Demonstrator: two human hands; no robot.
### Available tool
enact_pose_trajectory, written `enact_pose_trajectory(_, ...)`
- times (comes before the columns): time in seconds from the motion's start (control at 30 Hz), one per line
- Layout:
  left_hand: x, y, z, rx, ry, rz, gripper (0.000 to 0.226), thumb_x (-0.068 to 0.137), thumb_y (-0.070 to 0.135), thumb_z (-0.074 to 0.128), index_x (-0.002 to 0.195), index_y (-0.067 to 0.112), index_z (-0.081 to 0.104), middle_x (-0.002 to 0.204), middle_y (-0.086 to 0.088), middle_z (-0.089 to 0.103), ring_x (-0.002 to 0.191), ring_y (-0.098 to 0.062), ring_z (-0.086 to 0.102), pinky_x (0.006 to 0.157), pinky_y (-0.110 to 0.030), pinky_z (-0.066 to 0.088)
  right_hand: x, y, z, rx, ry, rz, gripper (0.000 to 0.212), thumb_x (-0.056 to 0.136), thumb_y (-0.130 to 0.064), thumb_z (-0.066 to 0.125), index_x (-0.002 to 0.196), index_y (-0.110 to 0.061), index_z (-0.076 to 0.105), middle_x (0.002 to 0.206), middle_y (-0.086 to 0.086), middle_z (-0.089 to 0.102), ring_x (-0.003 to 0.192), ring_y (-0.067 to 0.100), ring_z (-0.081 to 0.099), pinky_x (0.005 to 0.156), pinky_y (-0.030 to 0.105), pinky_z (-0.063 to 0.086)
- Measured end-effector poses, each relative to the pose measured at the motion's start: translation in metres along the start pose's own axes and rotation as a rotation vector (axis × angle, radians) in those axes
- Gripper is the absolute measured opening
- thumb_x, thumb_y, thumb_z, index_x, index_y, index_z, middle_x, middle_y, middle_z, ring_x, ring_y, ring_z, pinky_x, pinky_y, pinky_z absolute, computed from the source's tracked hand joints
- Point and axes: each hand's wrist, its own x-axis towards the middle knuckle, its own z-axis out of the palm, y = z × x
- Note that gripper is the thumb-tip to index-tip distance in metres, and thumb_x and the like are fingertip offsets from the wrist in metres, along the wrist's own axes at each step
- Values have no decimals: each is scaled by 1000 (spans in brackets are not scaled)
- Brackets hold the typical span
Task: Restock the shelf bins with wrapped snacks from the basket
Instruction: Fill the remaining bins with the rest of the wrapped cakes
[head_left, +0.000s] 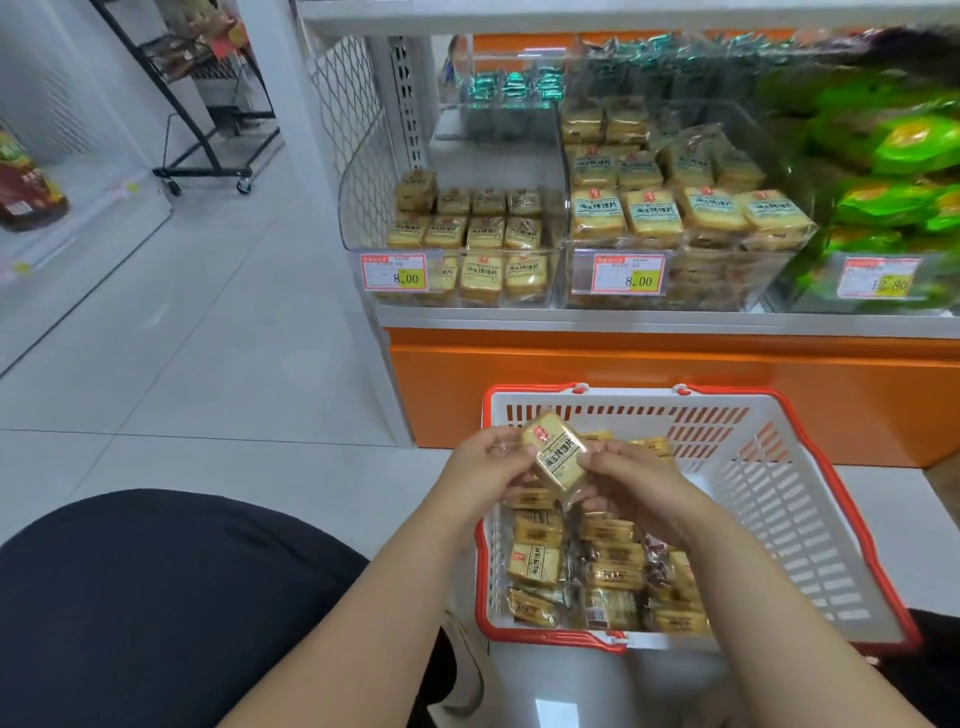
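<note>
A white basket with a red rim (779, 499) sits on the floor before the shelf, its left half holding several wrapped snacks (540, 561). Above it, my left hand (483, 465) and my right hand (631, 480) both grip one yellow wrapped snack (557, 453), tilted, label up. On the shelf stand clear bins: the left bin (363, 218) is partly filled with the same yellow snacks, the middle bin (685, 280) is piled high with them.
A third bin at the right holds green packets (893, 171). Teal packets (514, 85) fill a bin behind. The orange shelf base (675, 374) stands right behind the basket. A black wheeled rack (213, 161) stands far left on the tiled floor. My dark-clad knee (156, 597) is at the lower left.
</note>
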Motion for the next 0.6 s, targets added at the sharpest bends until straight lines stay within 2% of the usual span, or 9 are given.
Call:
enact_pose_trajectory(0.07, 1, 12, -2, -107, 28, 13, 26, 93, 13, 64, 119, 14, 61, 98, -6, 72, 84, -13, 71, 77, -27, 58, -7, -8, 7, -100, -1, -32, 28, 87, -15, 65, 112, -5, 55, 98, 17, 73, 86, 28, 70, 78, 34, 57)
enact_pose_trajectory(0.13, 2, 30, -8, -38, 49, 38, 19, 92, 12, 65, 111, 15, 61, 85, -2, 73, 66, -7, 69, 67, -24, 57, -16, -19, 14, -289, 56, -113, 48, 75, -30, 75, 116, -17, 52, 110, 9, 71, 96, 26, 69, 92, 45, 53)
enact_pose_trajectory(0.2, 3, 53, -18, 91, 48, 71, 19, 91, 14, 67, 109, 15, 61, 83, -2, 73, 67, -10, 67, 66, -27, 57, -25, -34, 22, -564, 134, -277, 64, 62, -43, 82, 116, -36, 47, 135, -2, 56, 108, 14, 62, 96, 43, 51)
enact_pose_trajectory(0.27, 4, 77, -30, 202, 19, 101, 14, 90, 14, 67, 103, 15, 63, 88, -6, 73, 73, -16, 66, 69, -30, 57, -30, -51, 31, -832, 158, -444, 68, 62, -44, 85, 115, -45, 42, 154, -17, 24, 128, 5, 42, 105, 33, 40)
enact_pose_trajectory(0.33, 4, 95, -42, 277, -34, 115, 8, 90, 13, 66, 97, 16, 64, 89, -7, 72, 72, -17, 65, 69, -31, 55, -31, -62, 45, -971, 162, -553, 66, 66, -42, 85, 115, -44, 41, 153, -28, 10, 131, 0, 32, 106, 27, 34)
enact_pose_trajectory(0.4, 6, 105, -52, 323, -88, 126, 8, 90, 13, 66, 96, 17, 65, 85, -5, 73, 68, -13, 65, 73, -32, 55, -28, -66, 57, -1002, 175, -609, 61, 69, -40, 83, 114, -41, 41, 149, -28, 18, 127, -3, 36, 105, 25, 36)
enact_pose_trajectory(0.5, 12, 109, -63, 367, -138, 139, 9, 90, 14, 66, 98, 17, 66, 85, -2, 72, 68, -11, 65, 74, -32, 55, -19, -64, 69, -996, 196, -666, 56, 72, -39, 82, 111, -39, 40, 132, -25, 38, 116, -10, 41, 101, 22, 39)
enact_pose_trajectory(0.6, 20, 112, -71, 383, -172, 140, 13, 92, 18, 65, 105, 17, 66, 92, -2, 73, 76, -13, 67, 77, -32, 56, -10, -63, 75, -985, 228, -687, 53, 76, -39, 78, 110, -43, 38, 125, -31, 39, 113, -13, 41, 89, 11, 39)
